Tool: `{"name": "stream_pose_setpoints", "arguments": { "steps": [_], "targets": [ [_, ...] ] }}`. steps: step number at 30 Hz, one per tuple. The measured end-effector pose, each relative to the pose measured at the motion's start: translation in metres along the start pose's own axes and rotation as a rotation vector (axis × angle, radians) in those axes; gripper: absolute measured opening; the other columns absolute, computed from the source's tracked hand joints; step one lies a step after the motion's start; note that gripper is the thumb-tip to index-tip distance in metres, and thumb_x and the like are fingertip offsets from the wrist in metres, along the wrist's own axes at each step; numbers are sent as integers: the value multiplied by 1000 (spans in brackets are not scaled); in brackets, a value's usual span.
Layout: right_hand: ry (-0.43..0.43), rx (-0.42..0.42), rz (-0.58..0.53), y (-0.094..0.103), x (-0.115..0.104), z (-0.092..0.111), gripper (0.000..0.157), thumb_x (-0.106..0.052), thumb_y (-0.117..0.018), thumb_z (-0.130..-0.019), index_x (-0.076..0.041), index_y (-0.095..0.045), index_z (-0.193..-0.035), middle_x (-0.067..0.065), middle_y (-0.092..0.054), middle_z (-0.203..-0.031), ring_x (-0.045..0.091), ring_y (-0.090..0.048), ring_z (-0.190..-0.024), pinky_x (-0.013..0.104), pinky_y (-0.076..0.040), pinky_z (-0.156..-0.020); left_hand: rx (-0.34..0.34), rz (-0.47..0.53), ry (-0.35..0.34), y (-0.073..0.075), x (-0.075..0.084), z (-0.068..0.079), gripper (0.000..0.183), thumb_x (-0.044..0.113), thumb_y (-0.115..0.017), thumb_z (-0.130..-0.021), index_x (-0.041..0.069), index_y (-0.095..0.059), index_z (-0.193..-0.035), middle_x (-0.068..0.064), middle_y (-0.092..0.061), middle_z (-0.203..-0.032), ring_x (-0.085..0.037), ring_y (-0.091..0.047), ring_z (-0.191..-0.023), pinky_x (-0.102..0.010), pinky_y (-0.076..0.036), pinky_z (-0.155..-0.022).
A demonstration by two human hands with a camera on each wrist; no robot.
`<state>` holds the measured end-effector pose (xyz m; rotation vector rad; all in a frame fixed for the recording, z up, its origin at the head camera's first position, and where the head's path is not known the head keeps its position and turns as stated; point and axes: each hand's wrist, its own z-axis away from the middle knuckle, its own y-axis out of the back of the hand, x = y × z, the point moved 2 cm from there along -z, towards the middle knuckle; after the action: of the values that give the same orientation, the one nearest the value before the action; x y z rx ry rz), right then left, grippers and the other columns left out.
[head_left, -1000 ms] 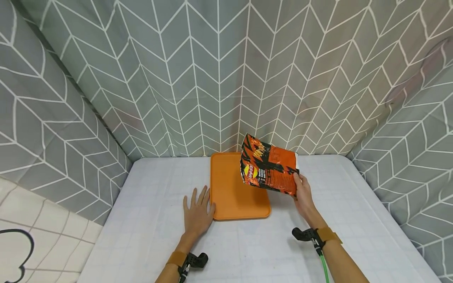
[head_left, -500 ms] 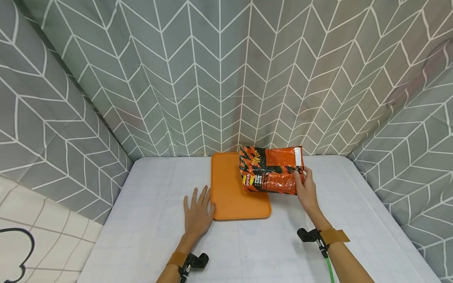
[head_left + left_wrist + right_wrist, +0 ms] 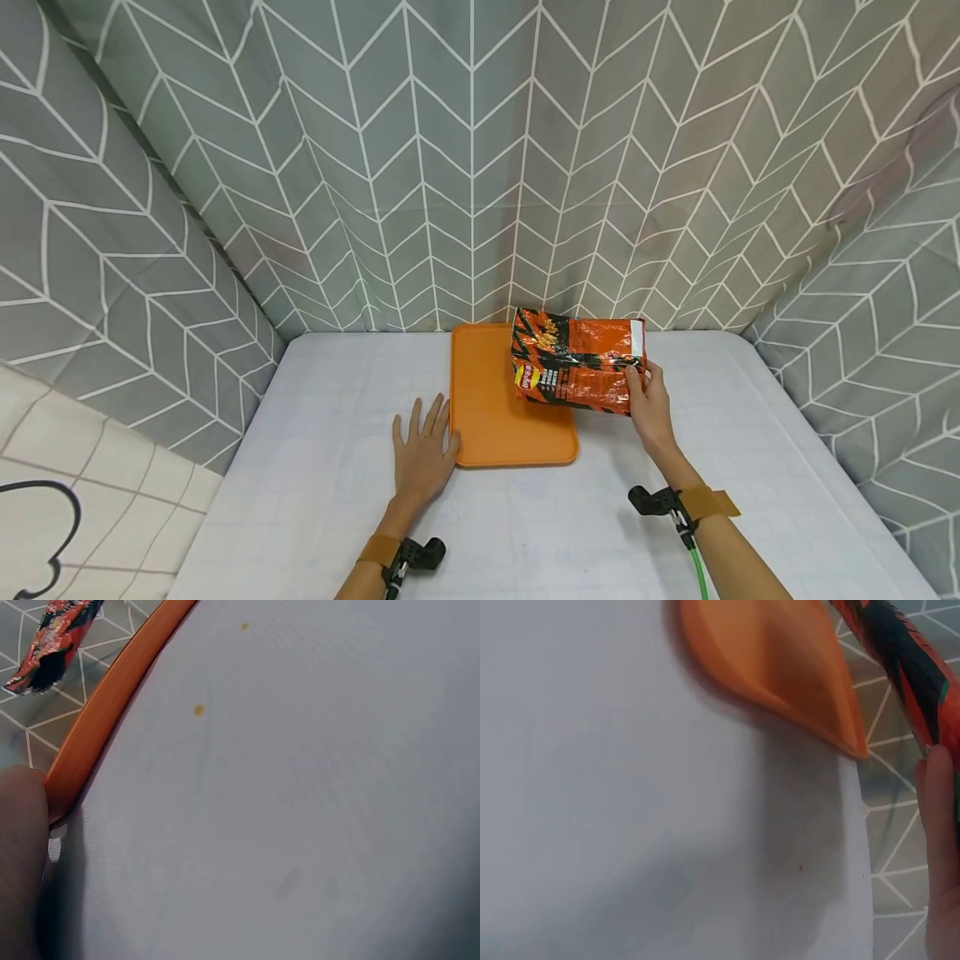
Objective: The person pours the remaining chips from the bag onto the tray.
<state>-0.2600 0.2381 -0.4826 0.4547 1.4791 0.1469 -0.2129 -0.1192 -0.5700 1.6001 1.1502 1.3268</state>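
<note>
An orange and black Lay's chip bag (image 3: 577, 362) is held over the right part of the orange tray (image 3: 487, 433). My right hand (image 3: 651, 408) grips the bag by its right end, thumb on the printed face. In the right wrist view the bag (image 3: 907, 667) stands clear above the table, its shadow falling beside the tray. My left hand (image 3: 423, 458) lies flat with fingers spread on the cloth, its thumb against the tray's left rim. The left wrist view shows that thumb (image 3: 21, 847) right at the rim, with part of the bag (image 3: 56, 645) beyond.
A white cloth covers the table (image 3: 322, 467), and its far edge meets a grey patterned curtain (image 3: 465, 167). Curtains also hang at both sides. A green cable (image 3: 699, 571) trails from the right wrist camera. Small yellow specks (image 3: 199, 710) dot the cloth.
The bag has come down from a tilted pose to a nearly level one, shifting a little to the right with my right hand. My left hand keeps its place by the tray.
</note>
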Motion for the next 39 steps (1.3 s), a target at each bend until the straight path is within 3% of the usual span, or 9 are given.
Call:
{"name": "stream_pose_setpoints", "arguments": {
  "steps": [5, 10, 16, 22, 26, 29, 33, 35, 39],
  "targets": [
    [-47, 0, -90, -2, -2, 0, 69, -49, -29, -110, -8, -15, -163, 24, -48, -151, -15, -52, -91, 7, -49, -75, 8, -24, 1, 1, 0, 1, 63, 47, -45, -103, 20, -38, -160, 0, -33, -170, -35, -24, -160, -65, -12, -129],
    [-59, 18, -15, -3, -4, 0, 69, -50, -30, -110, -7, -18, -162, 26, -53, -146, -13, -52, -87, 8, -48, -72, 18, -30, -3, 0, 0, 0, 63, 47, -46, -103, 20, -38, -160, 1, -33, -170, -35, -24, -160, -65, -13, -129],
    [-132, -21, -162, -1, -1, 1, 70, -49, -31, -110, -6, -14, -163, 23, -45, -150, -15, -54, -87, 7, -50, -74, 23, -20, -5, -2, 1, 0, 63, 47, -46, -104, 20, -38, -160, 0, -33, -170, -35, -24, -160, -66, -12, -129],
    [-86, -4, 13, 3, 3, -1, 69, -48, -31, -110, -3, -19, -161, 26, -55, -140, -12, -53, -83, 12, -49, -71, 14, -22, -2, -3, 0, -1, 64, 48, -45, -104, 21, -36, -161, 0, -31, -171, -35, -22, -161, -65, -11, -129],
    [-113, -32, -121, 2, 4, -3, 71, -47, -33, -110, -5, -14, -163, 22, -50, -143, -13, -56, -85, 11, -52, -73, 18, -27, -7, -4, 0, -1, 64, 48, -45, -104, 21, -36, -161, 0, -31, -171, -35, -22, -160, -65, -11, -129],
    [-126, -48, -151, 2, 4, -4, 72, -48, -32, -110, -6, -12, -164, 24, -48, -148, -14, -57, -88, 8, -52, -74, 23, -29, -5, -4, 0, -1, 63, 48, -45, -104, 21, -37, -161, 1, -32, -171, -34, -23, -160, -65, -12, -129],
    [-115, -32, -11, 2, 5, -4, 71, -50, -30, -110, -5, -15, -163, 26, -50, -149, -6, -54, -95, 8, -49, -74, 22, -33, -3, -4, 0, -1, 63, 48, -45, -104, 21, -37, -160, 1, -32, -171, -34, -23, -160, -66, -12, -129],
    [-123, -33, 1, 2, 5, -3, 71, -51, -29, -110, -5, -15, -163, 25, -50, -149, -3, -54, -97, 8, -48, -74, 16, -33, -1, -4, 1, -1, 63, 48, -44, -104, 21, -37, -161, 1, -31, -171, -34, -22, -161, -65, -12, -129],
    [-150, -61, -136, 0, 6, -3, 72, -49, -31, -110, -6, -12, -163, 23, -45, -150, -10, -57, -93, 8, -52, -75, 7, -29, 5, -4, 1, -1, 64, 48, -44, -104, 22, -35, -161, 1, -31, -171, -34, -21, -161, -65, -10, -130]
  ]
}}
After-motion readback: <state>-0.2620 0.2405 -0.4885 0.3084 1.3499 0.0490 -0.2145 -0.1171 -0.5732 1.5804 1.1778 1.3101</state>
